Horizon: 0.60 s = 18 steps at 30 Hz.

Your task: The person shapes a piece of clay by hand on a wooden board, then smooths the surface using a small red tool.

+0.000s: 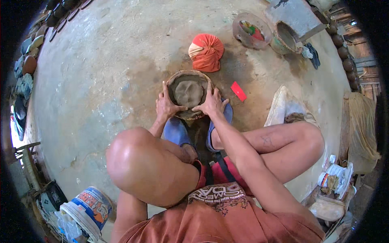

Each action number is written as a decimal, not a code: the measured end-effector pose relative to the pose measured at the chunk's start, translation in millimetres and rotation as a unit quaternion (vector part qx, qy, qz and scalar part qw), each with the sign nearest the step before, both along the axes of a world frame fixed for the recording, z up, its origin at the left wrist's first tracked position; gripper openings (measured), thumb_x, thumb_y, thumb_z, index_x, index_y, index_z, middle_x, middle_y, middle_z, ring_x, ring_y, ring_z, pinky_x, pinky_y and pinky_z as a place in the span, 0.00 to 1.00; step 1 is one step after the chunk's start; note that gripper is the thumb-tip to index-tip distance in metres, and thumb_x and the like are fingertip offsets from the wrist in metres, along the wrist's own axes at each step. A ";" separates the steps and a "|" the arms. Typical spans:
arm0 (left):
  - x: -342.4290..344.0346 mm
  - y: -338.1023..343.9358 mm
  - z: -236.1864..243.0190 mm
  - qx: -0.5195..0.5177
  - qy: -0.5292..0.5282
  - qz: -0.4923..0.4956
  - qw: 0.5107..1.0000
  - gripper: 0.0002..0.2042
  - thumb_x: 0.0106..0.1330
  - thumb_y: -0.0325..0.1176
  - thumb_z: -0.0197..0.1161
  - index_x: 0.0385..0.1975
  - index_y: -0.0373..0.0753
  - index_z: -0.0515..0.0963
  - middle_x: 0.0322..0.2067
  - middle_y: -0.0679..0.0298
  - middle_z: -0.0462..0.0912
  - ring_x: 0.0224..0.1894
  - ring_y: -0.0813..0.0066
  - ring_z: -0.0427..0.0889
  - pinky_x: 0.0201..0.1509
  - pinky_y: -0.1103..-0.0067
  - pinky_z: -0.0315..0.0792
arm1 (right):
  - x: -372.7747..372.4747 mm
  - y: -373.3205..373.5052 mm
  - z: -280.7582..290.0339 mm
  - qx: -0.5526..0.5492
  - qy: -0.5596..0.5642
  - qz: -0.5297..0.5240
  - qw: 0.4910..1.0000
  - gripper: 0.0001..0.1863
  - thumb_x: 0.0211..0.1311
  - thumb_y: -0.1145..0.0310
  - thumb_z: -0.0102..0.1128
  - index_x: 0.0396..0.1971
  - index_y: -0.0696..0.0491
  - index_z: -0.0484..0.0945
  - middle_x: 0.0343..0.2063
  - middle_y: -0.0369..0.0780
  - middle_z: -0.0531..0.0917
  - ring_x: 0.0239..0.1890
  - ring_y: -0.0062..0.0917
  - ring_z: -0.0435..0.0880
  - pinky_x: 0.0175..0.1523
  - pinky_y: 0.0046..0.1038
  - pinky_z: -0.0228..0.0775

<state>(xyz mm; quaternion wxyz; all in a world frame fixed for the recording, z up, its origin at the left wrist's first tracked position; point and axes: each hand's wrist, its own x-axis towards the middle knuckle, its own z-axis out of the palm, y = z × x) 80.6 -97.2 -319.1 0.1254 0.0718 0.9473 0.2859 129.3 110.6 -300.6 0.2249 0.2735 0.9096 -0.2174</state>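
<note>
A round clay bowl mould (pixel 190 75) sits on the concrete floor in front of my feet, with a grey lump of wet clay (pixel 189 92) pressed inside it. My left hand (pixel 167 106) grips the mould's left rim, thumb lying over the near edge. My right hand (pixel 211 103) holds the right rim, fingers over the edge and thumb toward the clay. My knees rise on both sides, and blue sandals (pixel 177 131) show under my forearms.
An orange cloth bundle (pixel 206 52) lies just beyond the mould, a red flat scraper (pixel 238 91) to its right. Two clay-caked basins (pixel 251 30) stand far right. A white bucket (pixel 87 210) is at lower left, bags and sacks (pixel 334 180) at right.
</note>
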 end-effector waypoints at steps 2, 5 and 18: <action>-9.5 20.5 14.2 0.027 -0.064 0.036 0.997 0.60 0.50 0.67 0.79 0.78 0.36 0.60 0.63 0.45 0.80 0.66 0.48 0.79 0.71 0.53 0.70 | -4.6 11.3 -4.8 0.014 -0.032 0.000 0.999 0.86 0.33 0.40 0.89 0.83 0.38 0.28 0.80 0.48 0.51 0.79 0.46 0.59 0.74 0.78 0.40; -35.6 -19.9 -18.8 0.127 -0.074 0.055 0.988 0.68 0.40 0.61 0.85 0.81 0.39 0.52 0.64 0.42 0.77 0.66 0.42 0.76 0.72 0.55 0.69 | -15.0 3.5 5.8 -0.031 -0.066 0.039 0.997 0.87 0.33 0.37 0.88 0.83 0.38 0.25 0.80 0.52 0.51 0.80 0.48 0.58 0.72 0.80 0.41; -58.0 -17.4 -61.4 0.032 -0.097 0.127 0.987 0.63 0.33 0.54 0.91 0.76 0.44 0.65 0.59 0.41 0.78 0.66 0.43 0.75 0.70 0.61 0.72 | -53.2 16.5 -25.6 -0.044 0.064 -0.142 0.987 0.56 0.33 0.29 0.83 0.61 0.50 0.76 0.63 0.51 0.78 0.68 0.48 0.75 0.68 0.55 0.69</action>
